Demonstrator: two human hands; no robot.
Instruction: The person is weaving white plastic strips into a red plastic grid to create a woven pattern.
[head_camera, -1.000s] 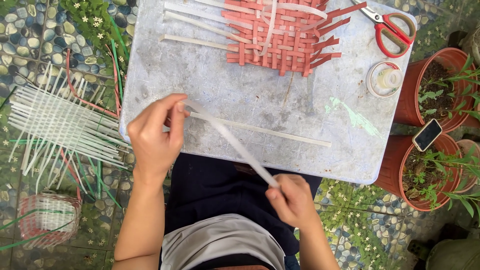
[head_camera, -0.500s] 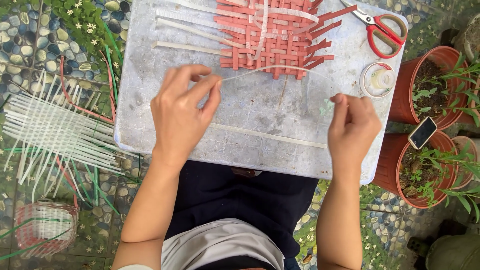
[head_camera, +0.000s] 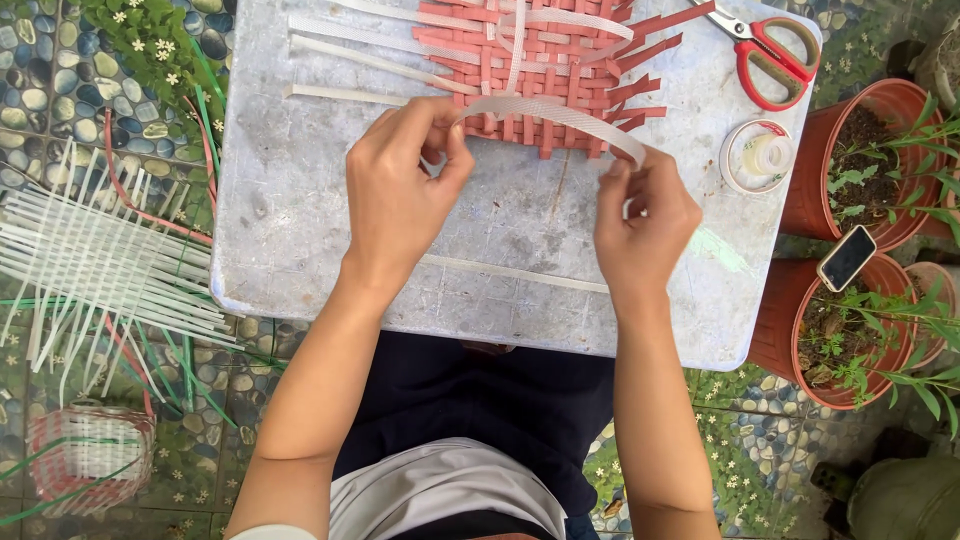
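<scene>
Hands at frame centre, palms down over grey table (head_camera: 300, 250). Left hand (head_camera: 400, 200) pinching one end of white strip (head_camera: 545, 108), right hand (head_camera: 645, 215) pinching the other, fingers closed tight. Strip bowed between them, just below red woven mat (head_camera: 540, 60). Red scissors (head_camera: 770, 50) upper right.

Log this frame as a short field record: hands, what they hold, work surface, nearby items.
left hand: pinches one end of the white strip
right hand: pinches the other end
strip: arched above the red woven mat
surface: grey board
nearby: red scissors, tape roll, loose white strips
</scene>
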